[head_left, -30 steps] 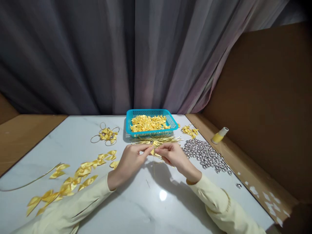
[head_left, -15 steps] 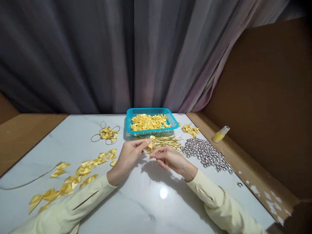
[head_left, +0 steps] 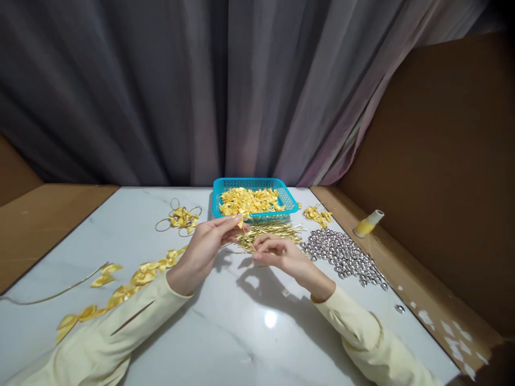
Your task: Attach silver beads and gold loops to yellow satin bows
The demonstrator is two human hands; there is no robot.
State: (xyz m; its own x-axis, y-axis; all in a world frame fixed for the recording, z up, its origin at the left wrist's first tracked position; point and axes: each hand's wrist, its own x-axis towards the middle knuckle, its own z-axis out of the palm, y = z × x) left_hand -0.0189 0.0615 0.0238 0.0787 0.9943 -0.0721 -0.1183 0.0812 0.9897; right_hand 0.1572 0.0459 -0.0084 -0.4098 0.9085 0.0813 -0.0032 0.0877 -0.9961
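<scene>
My left hand (head_left: pixel 205 244) pinches a small yellow satin bow (head_left: pixel 240 222) between thumb and fingertips, just in front of the basket's near side. A short way to its right, my right hand (head_left: pixel 281 258) is closed, thumb against the index finger. Whatever thin thing it may hold is too fine to make out. Behind both hands lies a pile of gold wire strips (head_left: pixel 277 230). More yellow bows (head_left: pixel 147 272) stretch in a row on the table to the left, partly hidden by my left forearm.
A blue basket (head_left: pixel 256 216) of yellow bows stands at the back. Silver beads (head_left: pixel 346 254) are heaped at right, near a yellow thread spool (head_left: pixel 368 224). Bow-and-loop pieces (head_left: pixel 184 217) lie back left; a bow with a gold cord (head_left: pixel 105 276) lies far left.
My left hand has moved slightly up and left with the bow. The right hand has drawn a little apart from it, opening a gap. The view has shifted slightly.
</scene>
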